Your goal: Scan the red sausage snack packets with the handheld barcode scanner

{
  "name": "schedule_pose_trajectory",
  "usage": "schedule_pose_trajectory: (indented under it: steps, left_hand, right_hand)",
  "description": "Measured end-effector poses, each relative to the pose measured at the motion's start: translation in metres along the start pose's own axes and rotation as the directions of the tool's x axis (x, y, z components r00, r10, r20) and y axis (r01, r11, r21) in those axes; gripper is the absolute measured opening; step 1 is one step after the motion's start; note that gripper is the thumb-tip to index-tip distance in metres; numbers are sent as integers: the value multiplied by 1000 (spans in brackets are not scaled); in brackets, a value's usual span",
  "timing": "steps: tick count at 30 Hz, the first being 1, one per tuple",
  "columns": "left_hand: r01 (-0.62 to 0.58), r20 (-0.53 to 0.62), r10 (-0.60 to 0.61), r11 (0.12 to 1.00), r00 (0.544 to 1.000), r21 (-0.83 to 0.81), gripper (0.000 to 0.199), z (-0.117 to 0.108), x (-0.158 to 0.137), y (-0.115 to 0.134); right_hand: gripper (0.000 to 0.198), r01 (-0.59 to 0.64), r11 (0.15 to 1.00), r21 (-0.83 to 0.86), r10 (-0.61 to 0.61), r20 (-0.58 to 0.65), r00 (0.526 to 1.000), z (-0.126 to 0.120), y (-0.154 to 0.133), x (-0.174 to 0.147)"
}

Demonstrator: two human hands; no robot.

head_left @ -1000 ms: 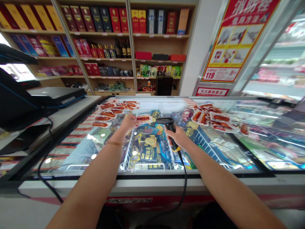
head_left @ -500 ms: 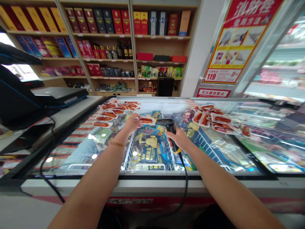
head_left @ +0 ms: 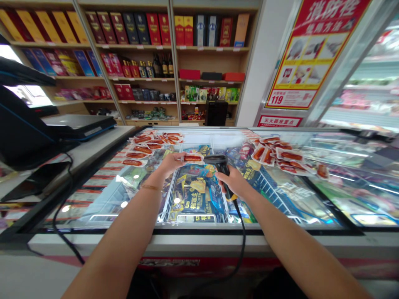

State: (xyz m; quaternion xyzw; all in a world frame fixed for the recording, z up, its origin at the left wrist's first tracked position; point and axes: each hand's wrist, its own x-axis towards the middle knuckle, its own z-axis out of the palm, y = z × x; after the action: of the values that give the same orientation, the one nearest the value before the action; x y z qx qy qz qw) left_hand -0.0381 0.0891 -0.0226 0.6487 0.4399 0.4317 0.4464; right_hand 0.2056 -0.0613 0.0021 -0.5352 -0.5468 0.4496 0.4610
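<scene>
My left hand point(head_left: 172, 163) pinches the left end of a packaged sausage point(head_left: 192, 159), a reddish-brown stick in a clear and white wrapper. In my right hand point(head_left: 233, 181) is a black handheld barcode scanner point(head_left: 217, 160), fingers wrapped round its handle. The scanner's head is right beside the sausage pack's right end; whether they touch I cannot tell. Both are above the glass top of a chest freezer point(head_left: 102, 193). A group of sausage packs point(head_left: 143, 149) lies on the glass to the left. Another pile of sausage packs point(head_left: 277, 154) lies to the right.
Under the glass are wire baskets point(head_left: 168, 199) with bagged frozen goods. The scanner's cable point(head_left: 242, 236) hangs over the freezer's front edge. At left stands a counter with a weighing scale point(head_left: 79, 124). Shelves point(head_left: 134, 43) of boxes and bottles line the back.
My left hand has shifted slightly left and turned, and the sausage pack now lies flatter toward the scanner. My right hand and the scanner have hardly moved.
</scene>
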Motion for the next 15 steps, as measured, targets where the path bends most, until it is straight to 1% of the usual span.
schedule_pose_trajectory:
  steps: [4,9,13,15]
  left_hand:
    - [-27,-48,25,999,999,-24,67,0,0,-1]
    - [-64,-88,63,998,994,-8,68,5,-5,7]
    - [-131,-169,124,991,978,-31,66,10,-6,14]
    - [-146,-203,133,988,970,-52,66,13,-5,15]
  right_hand:
    - [27,9,1000,4,-9,-1,1000,0,-3,-2]
    - [27,59,998,22,-60,2,998,3,-6,-6]
    - [29,84,996,27,-84,13,996,7,-8,-12]
    - [30,84,996,35,-85,25,996,9,-10,-15]
